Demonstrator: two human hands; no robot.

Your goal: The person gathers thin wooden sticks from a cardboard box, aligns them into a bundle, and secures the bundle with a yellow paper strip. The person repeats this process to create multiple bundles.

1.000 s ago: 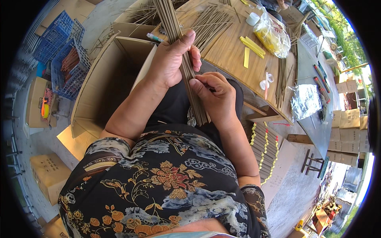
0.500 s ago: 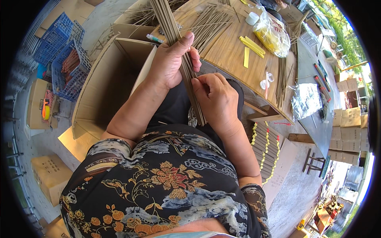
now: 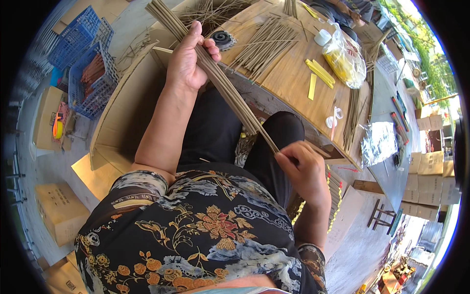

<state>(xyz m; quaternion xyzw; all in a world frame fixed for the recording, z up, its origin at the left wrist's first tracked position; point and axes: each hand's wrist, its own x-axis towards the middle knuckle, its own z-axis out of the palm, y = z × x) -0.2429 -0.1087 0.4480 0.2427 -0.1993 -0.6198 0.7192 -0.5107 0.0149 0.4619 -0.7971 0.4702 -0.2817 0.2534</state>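
A bundle of thin brown sticks [image 3: 227, 94] slants across in front of me, above my lap. My left hand [image 3: 188, 61] is closed around its upper part, thumb lying along the sticks. At the lower right, my right hand [image 3: 304, 169] pinches the end of one or a few sticks that reach out past the rest of the bundle. Their other ends are still among the bundled sticks. More loose brown sticks [image 3: 268, 46] lie spread on the wooden table [image 3: 289, 93] beyond my hands.
An open cardboard box [image 3: 115, 115] stands left of my legs. Blue crates [image 3: 90, 81] are farther left. The table bears yellow strips [image 3: 320, 73], a plastic bag [image 3: 346, 59] and a dark coil [image 3: 223, 39]. Bundles with yellow ties [image 3: 335, 188] lie at right. Another person [image 3: 345, 12] sits beyond.
My right hand has moved down and right, drawing one or a few sticks partly out of the bundle. My left hand has shifted left with the bundle, which now tilts more.
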